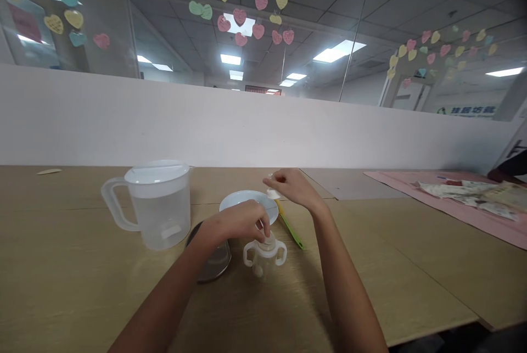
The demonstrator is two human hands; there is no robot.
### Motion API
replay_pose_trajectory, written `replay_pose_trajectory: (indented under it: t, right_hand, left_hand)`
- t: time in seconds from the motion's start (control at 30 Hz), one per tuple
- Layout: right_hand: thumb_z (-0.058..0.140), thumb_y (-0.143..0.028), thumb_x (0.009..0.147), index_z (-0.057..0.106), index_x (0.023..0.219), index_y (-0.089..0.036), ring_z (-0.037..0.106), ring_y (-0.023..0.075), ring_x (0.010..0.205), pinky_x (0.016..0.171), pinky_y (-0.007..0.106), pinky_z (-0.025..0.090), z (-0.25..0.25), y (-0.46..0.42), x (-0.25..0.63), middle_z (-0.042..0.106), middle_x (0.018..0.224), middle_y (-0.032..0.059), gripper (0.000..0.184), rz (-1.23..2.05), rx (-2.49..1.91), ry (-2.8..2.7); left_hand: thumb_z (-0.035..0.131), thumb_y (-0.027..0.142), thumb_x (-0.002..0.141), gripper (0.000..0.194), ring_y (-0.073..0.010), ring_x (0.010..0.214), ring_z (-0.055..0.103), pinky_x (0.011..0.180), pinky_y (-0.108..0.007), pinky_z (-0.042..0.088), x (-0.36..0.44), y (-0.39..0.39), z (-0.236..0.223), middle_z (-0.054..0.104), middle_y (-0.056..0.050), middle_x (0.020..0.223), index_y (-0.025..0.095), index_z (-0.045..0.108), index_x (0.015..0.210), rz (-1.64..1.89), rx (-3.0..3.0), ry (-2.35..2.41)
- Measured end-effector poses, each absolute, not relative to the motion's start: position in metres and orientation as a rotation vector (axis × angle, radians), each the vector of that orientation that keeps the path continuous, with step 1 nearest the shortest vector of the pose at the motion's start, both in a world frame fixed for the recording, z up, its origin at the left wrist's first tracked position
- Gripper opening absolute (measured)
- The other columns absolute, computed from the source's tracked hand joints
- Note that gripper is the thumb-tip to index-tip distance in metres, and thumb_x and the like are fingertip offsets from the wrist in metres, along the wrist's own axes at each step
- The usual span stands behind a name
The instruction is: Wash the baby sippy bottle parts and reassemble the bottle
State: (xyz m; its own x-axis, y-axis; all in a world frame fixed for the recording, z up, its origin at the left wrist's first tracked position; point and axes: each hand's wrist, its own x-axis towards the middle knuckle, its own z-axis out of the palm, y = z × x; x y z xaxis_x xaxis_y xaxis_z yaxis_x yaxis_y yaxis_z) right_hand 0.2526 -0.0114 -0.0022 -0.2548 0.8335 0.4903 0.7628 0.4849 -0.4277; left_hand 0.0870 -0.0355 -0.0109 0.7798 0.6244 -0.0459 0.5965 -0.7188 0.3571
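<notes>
A clear baby bottle (265, 258) with two white side handles stands upright on the table. My left hand (246, 220) reaches over it, fingers closed at the bottle's open neck. Farther back and to the right, my right hand (294, 187) is raised and pinches a small white piece (273, 194), whose exact kind I cannot make out. Behind the hands lies a pale round plate (234, 198), partly covered by my left hand. A green-handled brush or utensil (292, 229) lies against the plate's right side, its far end hidden near my right hand.
A translucent lidded pitcher (162, 213) stands at the left. My left forearm partly covers a dark, glassy round container (216, 265). A pink cloth (399, 185) bearing papers lies far right, near a person's dark sleeve (510, 166). A white partition (206, 128) borders the table's back.
</notes>
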Motion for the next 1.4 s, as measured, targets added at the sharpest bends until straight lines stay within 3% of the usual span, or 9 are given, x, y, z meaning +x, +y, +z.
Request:
replay_pose_trajectory:
  t: [0.17, 0.43, 0.87, 1.0, 1.2, 1.4]
  right_hand:
    - [0.052, -0.039, 0.071, 0.055, 0.055, -0.015, 0.036, 0.0072, 0.052, 0.05, 0.021, 0.026, 0.002, -0.022, 0.257, 0.047, 0.054, -0.0031, 0.029, 0.22, -1.297, -2.2]
    - [0.061, -0.031, 0.062, 0.068, 0.065, -0.016, 0.048, 0.0099, 0.056, 0.049, 0.021, 0.032, 0.009, -0.041, 0.261, 0.061, 0.062, 0.0006, 0.017, 0.384, -1.389, -2.428]
    - [0.065, -0.021, 0.058, 0.069, 0.068, -0.018, 0.054, 0.0117, 0.065, 0.056, 0.02, 0.036, -0.003, -0.029, 0.244, 0.062, 0.066, -0.001, 0.011, 0.512, -1.264, -2.558]
    - [0.065, -0.017, 0.058, 0.067, 0.068, -0.016, 0.052, 0.0103, 0.058, 0.05, 0.019, 0.035, -0.009, -0.023, 0.231, 0.062, 0.066, -0.0002, 0.011, 0.428, -1.376, -2.547]
    - [0.063, -0.012, 0.057, 0.065, 0.063, -0.016, 0.05, 0.0088, 0.054, 0.047, 0.018, 0.033, -0.012, -0.021, 0.23, 0.059, 0.059, -0.0015, 0.008, 0.428, -1.383, -2.566]
    - [0.058, -0.01, 0.058, 0.064, 0.062, -0.016, 0.049, 0.0082, 0.046, 0.042, 0.018, 0.033, -0.006, -0.032, 0.24, 0.057, 0.054, -0.0018, 0.01, 0.57, -1.424, -2.562]
  left_hand:
    - [0.063, 0.018, 0.06, 0.021, -0.0155, 0.077, 0.059, 0.061, -0.021, 0.04, 0.087, -0.029, -0.017, 0.067, -0.001, 0.084, 0.02, 0.067, 0.08, 0.126, 2.594, 0.99]
    - [0.065, 0.021, 0.057, 0.017, -0.0138, 0.072, 0.058, 0.058, -0.02, 0.039, 0.084, -0.014, -0.029, 0.064, 0.001, 0.075, 0.017, 0.059, 0.072, 0.173, 2.46, 0.876]
    - [0.065, 0.024, 0.053, 0.02, -0.0106, 0.061, 0.053, 0.051, -0.018, 0.034, 0.073, -0.013, -0.02, 0.059, 0.004, 0.065, 0.017, 0.058, 0.071, 0.13, 2.507, 1.018]
    - [0.063, 0.021, 0.054, 0.024, -0.0121, 0.065, 0.056, 0.052, -0.018, 0.035, 0.066, -0.006, -0.02, 0.06, 0.004, 0.069, 0.018, 0.056, 0.076, 0.175, 2.485, 1.133]
    - [0.064, 0.018, 0.054, 0.041, -0.0142, 0.073, 0.061, 0.057, -0.019, 0.041, 0.061, -0.002, -0.023, 0.064, -0.001, 0.092, 0.019, 0.052, 0.093, 0.196, 2.343, 1.03]
    - [0.067, 0.018, 0.054, 0.045, -0.0168, 0.079, 0.062, 0.065, -0.022, 0.044, 0.069, -0.002, -0.028, 0.066, -0.002, 0.092, 0.019, 0.053, 0.097, 0.179, 2.291, 0.915]
